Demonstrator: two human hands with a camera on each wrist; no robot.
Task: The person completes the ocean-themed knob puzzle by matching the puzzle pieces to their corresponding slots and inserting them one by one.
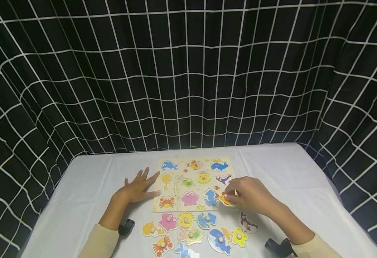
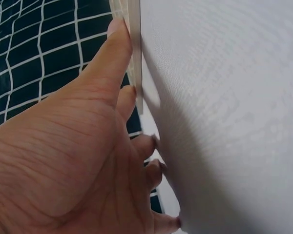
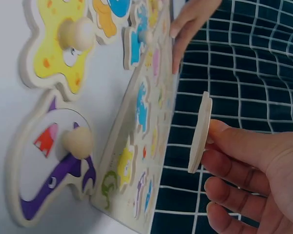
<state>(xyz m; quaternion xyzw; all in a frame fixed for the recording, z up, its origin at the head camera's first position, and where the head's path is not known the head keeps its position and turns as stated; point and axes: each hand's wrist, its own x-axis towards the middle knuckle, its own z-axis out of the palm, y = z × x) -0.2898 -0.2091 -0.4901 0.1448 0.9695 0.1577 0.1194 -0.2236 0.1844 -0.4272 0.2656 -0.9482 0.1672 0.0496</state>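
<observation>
My right hand (image 1: 251, 195) pinches a red and yellow fish puzzle piece (image 1: 222, 198) over the lower right of a wooden peg-puzzle board (image 1: 183, 160). In the right wrist view the piece (image 3: 200, 134) is edge-on, off the board's surface, between thumb and fingertips; its knob is hidden there. My left hand (image 1: 135, 190) lies at the board's left side with fingers spread. The left thumb (image 2: 118, 46) touches the board's edge in the left wrist view, while other fingertips meet the white cloth. Printed sea animals mark the board.
Several knobbed pieces lie before the board, among them a pink shell (image 1: 165, 226), a crab (image 1: 158, 248), a turtle (image 1: 198, 237), a blue whale (image 1: 214, 237), a yellow starfish (image 1: 243, 239) and a purple-and-white fish (image 1: 252, 227). Black grid curtains (image 1: 194, 86) surround the white-covered table (image 1: 288, 172).
</observation>
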